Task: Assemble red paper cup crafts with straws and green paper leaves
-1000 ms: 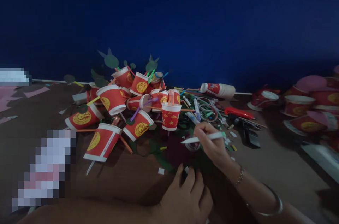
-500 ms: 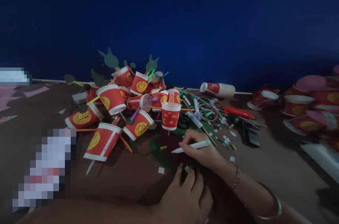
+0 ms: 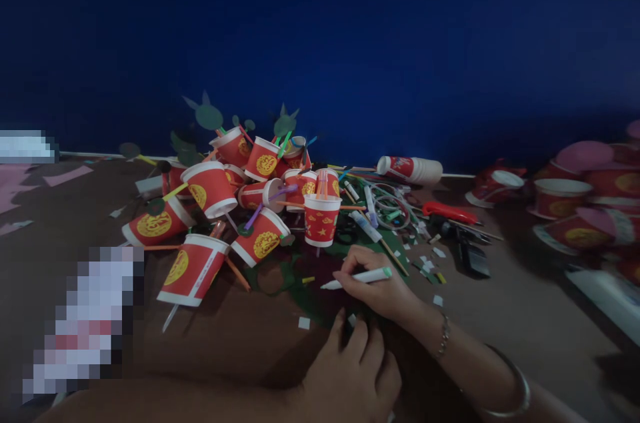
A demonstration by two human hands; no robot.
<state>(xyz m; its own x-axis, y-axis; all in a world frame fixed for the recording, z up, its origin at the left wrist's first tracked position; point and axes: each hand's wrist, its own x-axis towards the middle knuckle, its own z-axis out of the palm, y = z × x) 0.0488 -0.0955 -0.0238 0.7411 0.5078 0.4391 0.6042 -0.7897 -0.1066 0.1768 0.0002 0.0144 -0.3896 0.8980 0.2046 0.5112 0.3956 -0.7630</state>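
Note:
Between the fingers of my right hand (image 3: 373, 289) is a white marker (image 3: 373, 275) with a green end. Its tip points left, over a dark green sheet of paper (image 3: 320, 308); whether it touches the sheet is hard to tell in the dim light. My left hand (image 3: 353, 366) lies palm down at the sheet's near edge, fingers spread and holding nothing. Just beyond the marker stands a red paper cup (image 3: 323, 226) with orange straws in it. A small yellow piece (image 3: 309, 280) lies left of the tip.
Several red cups with straws form a heap (image 3: 209, 189) on the left. Stacked cups (image 3: 413, 169) lie at the back. A red-handled tool (image 3: 449, 212), a black object (image 3: 474, 257) and paper scraps (image 3: 439, 253) lie on the right. More cups (image 3: 563, 196) stand far right, blurred.
The marker has shifted slightly left in my right hand, its green end a little lower. My left hand and the cups keep their places.

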